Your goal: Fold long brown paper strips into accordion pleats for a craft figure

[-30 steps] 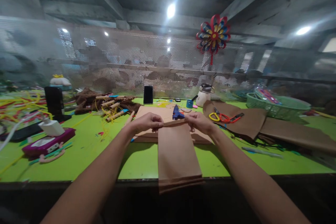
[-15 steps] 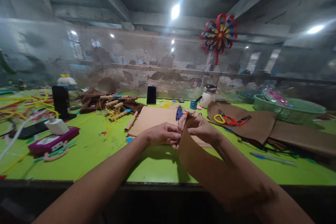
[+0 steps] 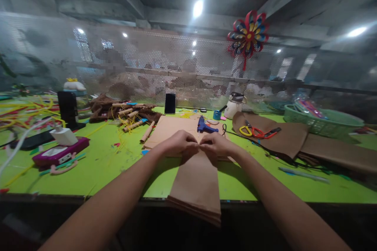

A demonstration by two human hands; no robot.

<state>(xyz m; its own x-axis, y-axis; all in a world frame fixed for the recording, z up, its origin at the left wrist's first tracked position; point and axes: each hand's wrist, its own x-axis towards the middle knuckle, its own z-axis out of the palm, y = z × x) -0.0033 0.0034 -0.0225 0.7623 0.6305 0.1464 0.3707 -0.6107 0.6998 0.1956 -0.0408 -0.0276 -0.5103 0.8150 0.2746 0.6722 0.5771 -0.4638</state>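
A folded strip of brown paper lies on the green table in front of me, its near end hanging over the table's front edge. My left hand and my right hand meet at the strip's far end, fingers curled and pinching the paper between them. Under and behind my hands lies a flat stack of brown paper sheets. A blue glue gun rests on that stack just beyond my right hand.
Yellow and red scissors lie on brown paper at the right, a green basket beyond. A black phone stands at the back. Rolled paper sticks, a purple box and a charger sit left. A paper pinwheel hangs on the mesh.
Half a second ago the strip was lifted and turned on edge in my right hand. Now it lies flat again, and both hands have come together at its far end.
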